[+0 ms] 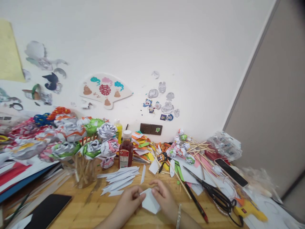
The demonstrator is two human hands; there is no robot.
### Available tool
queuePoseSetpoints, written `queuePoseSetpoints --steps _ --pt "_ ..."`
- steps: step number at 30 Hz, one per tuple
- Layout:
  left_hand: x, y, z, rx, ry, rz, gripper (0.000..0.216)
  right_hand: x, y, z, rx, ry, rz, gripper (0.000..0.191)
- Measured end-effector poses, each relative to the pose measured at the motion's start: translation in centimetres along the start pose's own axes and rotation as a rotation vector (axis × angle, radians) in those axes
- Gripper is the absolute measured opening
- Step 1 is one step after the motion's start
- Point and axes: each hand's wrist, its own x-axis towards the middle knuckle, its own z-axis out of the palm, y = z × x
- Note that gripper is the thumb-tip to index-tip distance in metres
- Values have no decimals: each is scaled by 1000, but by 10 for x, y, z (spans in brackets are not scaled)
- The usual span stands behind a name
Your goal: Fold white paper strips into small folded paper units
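A small folded sheet of white paper [151, 203] is between my two hands at the front of the wooden table. My left hand [133, 197] pinches its left edge with thumb and bent fingers. On the other side, my right hand [164, 196] grips the upper right edge between thumb and curled fingers. Just beyond my left hand lies a loose pile of white paper strips [119, 179]. One single strip [143, 174] rests apart from the pile, above the held paper.
Paper flowers on sticks stand in a clear container [82, 170] at the left. A red-brown bottle [126, 151] is behind the strips. Black scissors [212, 190], a pencil [196, 202], a yellow glue gun [250, 210] and a phone [231, 172] lie right. A black tablet-like slab [49, 211] lies front left.
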Motion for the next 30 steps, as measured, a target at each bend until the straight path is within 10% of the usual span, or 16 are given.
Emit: queuePoseSetpoints --steps 12,30 --pt "9 -8 -11 -329 156 -58 34 6 4 -1 150 83 100 37" --pt "10 -7 -14 -489 45 -68 39 8 1 -2 283 105 103 31"
